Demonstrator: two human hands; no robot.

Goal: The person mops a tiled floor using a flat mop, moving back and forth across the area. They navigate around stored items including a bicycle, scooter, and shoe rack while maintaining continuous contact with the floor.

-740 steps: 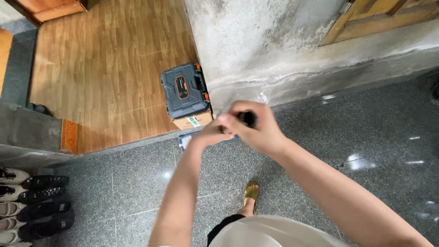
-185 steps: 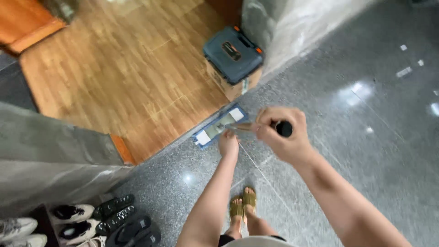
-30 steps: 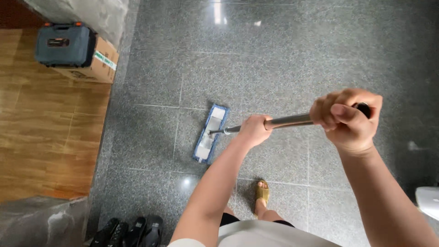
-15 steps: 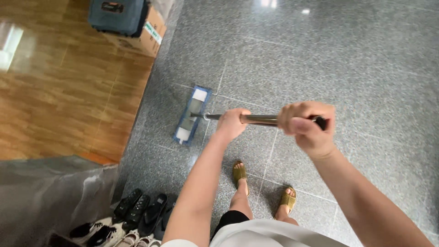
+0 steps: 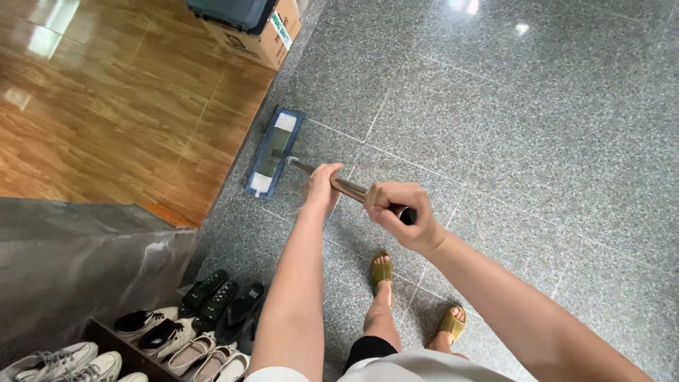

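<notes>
Both hands are on the flat mop (image 5: pixel 274 152): the left hand (image 5: pixel 322 185) sits low on the metal handle (image 5: pixel 346 188), fingers wrapped around the tube, and the right hand (image 5: pixel 396 216) is closed in a fist over the dark end grip (image 5: pixel 408 216). The mop head — a long blue-edged pad with pale patches — lies flat on the grey granite floor (image 5: pixel 537 127), its long side just beside the seam where the wooden floor (image 5: pixel 120 99) begins. The mop is judged light and stiff in the shaft, with a soft pad that drags a little on polished stone; a two-point hold, one hand low and one at the end, gives the best leverage, and the smooth steel may turn slippery if wet. Against the frame half a second ago, the pad lies closer to the wood edge, the handle is tilted more steeply, and the hands are nearer each other. The cardboard box (image 5: pixel 262 39) carrying a dark case — possibly a tool case, mostly cropped — stands at the top; shoes (image 5: pixel 205 311) are lined up lower left.
</notes>
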